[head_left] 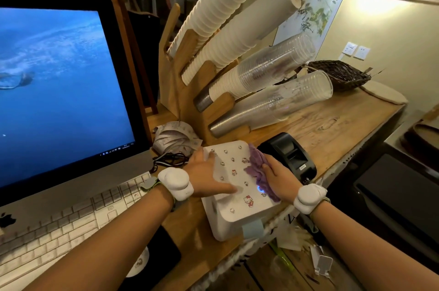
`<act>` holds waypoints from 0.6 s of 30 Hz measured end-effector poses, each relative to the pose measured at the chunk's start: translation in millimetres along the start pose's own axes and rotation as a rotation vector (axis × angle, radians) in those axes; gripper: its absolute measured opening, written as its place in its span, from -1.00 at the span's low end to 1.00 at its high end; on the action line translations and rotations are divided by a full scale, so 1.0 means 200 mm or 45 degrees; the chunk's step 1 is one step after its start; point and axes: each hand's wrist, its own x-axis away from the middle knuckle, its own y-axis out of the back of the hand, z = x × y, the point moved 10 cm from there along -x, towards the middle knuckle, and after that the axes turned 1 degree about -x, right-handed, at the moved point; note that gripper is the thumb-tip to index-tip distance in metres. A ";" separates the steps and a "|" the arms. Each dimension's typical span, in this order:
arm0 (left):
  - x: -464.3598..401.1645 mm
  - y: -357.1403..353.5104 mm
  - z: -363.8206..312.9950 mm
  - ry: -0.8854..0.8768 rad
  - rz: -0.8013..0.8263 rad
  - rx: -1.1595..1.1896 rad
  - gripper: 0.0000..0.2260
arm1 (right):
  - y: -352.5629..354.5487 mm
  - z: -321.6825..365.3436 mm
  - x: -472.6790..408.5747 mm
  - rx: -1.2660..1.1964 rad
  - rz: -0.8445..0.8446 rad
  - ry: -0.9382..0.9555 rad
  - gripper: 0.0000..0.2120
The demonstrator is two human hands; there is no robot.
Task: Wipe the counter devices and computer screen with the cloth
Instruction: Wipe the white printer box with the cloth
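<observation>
- Warm wood forms the counter [332, 129], which runs from the centre of the frame toward the right edge under dim yellowish light.
- Right hand [281, 178], lower centre-right: its fingers are curled down over a purple cloth [257, 172], pressing it onto the right side of a white sticker-covered device [237, 186].
- Left hand [206, 175], just left of it: fingers spread and released, palm lying flat on the device's top left part, gripping nothing.
- Both wrists carry white padded bands [175, 182], and bare forearms run off to the bottom corners.
- A small blue light glows on the device beside the lower end of the cloth.
- Just right of the cloth sits a black receipt printer [292, 157], close against the white device.
- Left of the frame: a computer screen [54, 91] showing a blue picture, with a white keyboard [71, 219] below it.
- Upper centre: a wooden rack [180, 72] holding tilted stacks of white and clear cups.
- Far right, behind: a dark woven basket [342, 74] on the counter.
</observation>
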 end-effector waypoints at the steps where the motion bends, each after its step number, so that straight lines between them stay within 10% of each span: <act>1: -0.01 -0.01 0.00 0.016 0.018 -0.003 0.18 | 0.00 0.00 0.00 -0.002 -0.008 0.006 -0.64; 12: 0.00 -0.03 -0.01 0.061 -0.050 -0.067 0.26 | -0.06 0.23 -0.02 0.445 -0.073 0.245 -0.56; 18: 0.04 0.01 -0.04 0.072 0.048 -0.052 0.12 | -0.01 0.10 0.00 0.108 -0.030 0.101 -0.52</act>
